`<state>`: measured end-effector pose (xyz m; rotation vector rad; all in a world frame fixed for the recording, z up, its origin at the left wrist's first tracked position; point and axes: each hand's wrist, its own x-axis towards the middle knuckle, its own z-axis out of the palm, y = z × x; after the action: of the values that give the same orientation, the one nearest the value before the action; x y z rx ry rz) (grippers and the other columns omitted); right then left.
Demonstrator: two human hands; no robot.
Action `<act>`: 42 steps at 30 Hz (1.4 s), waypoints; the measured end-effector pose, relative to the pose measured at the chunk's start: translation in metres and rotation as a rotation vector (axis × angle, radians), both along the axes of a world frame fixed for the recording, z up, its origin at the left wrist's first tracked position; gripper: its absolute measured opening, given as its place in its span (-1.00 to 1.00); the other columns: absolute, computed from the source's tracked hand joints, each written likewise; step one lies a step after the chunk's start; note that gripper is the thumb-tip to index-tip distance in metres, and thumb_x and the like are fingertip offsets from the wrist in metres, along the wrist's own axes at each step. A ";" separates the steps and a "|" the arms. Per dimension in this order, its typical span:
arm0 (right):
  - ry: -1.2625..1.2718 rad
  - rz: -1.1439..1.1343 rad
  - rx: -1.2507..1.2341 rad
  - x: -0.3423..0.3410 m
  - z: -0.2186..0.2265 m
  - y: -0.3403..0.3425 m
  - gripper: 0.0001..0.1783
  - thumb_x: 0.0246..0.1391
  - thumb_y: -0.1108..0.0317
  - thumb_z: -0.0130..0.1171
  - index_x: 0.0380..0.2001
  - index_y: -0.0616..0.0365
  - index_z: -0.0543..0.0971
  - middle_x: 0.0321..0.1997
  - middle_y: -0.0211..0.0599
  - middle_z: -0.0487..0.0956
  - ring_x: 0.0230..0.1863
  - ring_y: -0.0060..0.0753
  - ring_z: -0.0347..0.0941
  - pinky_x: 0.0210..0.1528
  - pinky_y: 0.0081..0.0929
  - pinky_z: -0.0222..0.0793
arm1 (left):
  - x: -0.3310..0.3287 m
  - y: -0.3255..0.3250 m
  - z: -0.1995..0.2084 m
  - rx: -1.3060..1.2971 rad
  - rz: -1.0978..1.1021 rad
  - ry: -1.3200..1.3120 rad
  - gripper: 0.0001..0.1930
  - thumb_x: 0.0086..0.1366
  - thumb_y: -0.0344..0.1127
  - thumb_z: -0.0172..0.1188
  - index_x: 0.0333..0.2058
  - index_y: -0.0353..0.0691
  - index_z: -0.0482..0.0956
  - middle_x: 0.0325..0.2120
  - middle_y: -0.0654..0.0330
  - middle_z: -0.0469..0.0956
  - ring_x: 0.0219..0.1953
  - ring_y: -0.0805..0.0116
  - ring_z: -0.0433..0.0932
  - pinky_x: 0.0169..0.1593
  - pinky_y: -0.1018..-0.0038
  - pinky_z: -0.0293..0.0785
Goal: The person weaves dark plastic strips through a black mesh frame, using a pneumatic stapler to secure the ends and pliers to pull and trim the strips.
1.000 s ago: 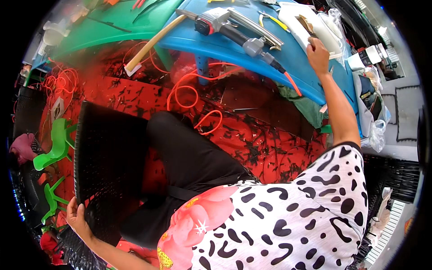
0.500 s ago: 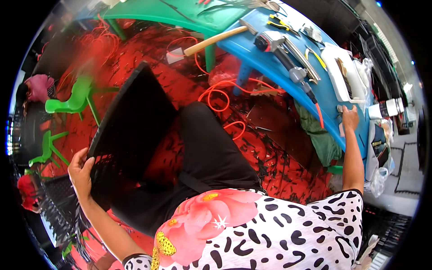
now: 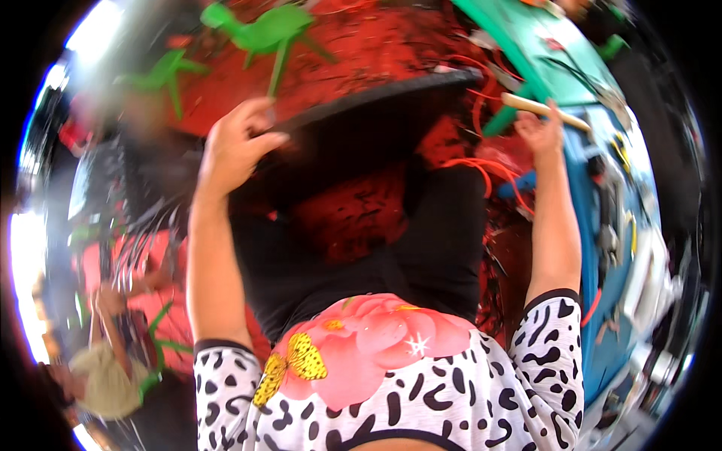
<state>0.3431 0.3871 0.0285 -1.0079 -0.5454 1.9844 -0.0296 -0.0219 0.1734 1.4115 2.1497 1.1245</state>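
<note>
A large black flat panel [image 3: 368, 116] stands tilted across my knees, its long edge running from upper right down to the left. My left hand [image 3: 237, 146] is closed at the panel's left end, thumb on the near side; blur softens the fingers. My right hand [image 3: 540, 134] is raised at the table corner, fingers apart. One fingertip overlaps the wooden handle of a hammer [image 3: 523, 104] that juts out from the table; whether it touches is hard to tell.
On the right, a blue table [image 3: 613, 361] bears a power tool [image 3: 608, 203] and a white tray [image 3: 647, 278]. A green table [image 3: 519, 49] adjoins it. Orange hose [image 3: 481, 165] loops over the red floor. Green chairs [image 3: 271, 30] stand beyond the panel; a person [image 3: 105, 379] sits at lower left.
My view has turned left. My right hand has moved from beside the white tray to the hammer handle. The panel has swung from steeply upright to lying more crosswise, my left hand still at its end.
</note>
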 end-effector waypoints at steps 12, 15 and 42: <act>0.444 0.164 0.404 -0.008 0.070 -0.097 -0.68 0.11 0.20 0.08 -0.22 0.21 0.34 -0.60 -0.45 0.26 -0.58 -0.52 0.20 -0.42 -0.53 0.22 | -0.005 -0.017 -0.004 0.211 -0.018 -0.133 -0.45 0.11 -0.57 0.06 0.13 -0.37 0.24 -0.34 0.17 0.54 -0.31 0.52 0.49 -0.20 0.63 0.39; 0.338 0.325 0.494 -0.015 0.102 -0.175 -0.62 0.08 0.28 0.06 -0.07 0.24 0.34 -0.48 -0.37 0.32 -0.52 -0.53 0.23 -0.41 -0.57 0.23 | -0.012 -0.011 -0.006 0.277 -0.050 -0.168 -0.47 0.15 -0.55 0.02 0.14 -0.36 0.23 -0.33 0.13 0.56 -0.26 0.43 0.52 -0.11 0.57 0.39; -0.668 0.847 1.450 -0.139 0.179 -0.322 -0.53 0.17 0.51 -0.13 0.17 0.11 0.28 -0.13 -0.35 0.45 -0.59 -0.71 0.26 -0.54 -0.73 0.25 | -0.017 -0.004 -0.012 0.284 -0.051 -0.180 -0.48 0.19 -0.49 -0.05 0.17 -0.35 0.19 -0.34 0.07 0.55 -0.31 0.40 0.52 -0.11 0.55 0.41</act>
<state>0.2037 0.0646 0.2078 -0.3938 -2.5758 1.1086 -0.0467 -0.0254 0.1616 1.4079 1.8756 1.5223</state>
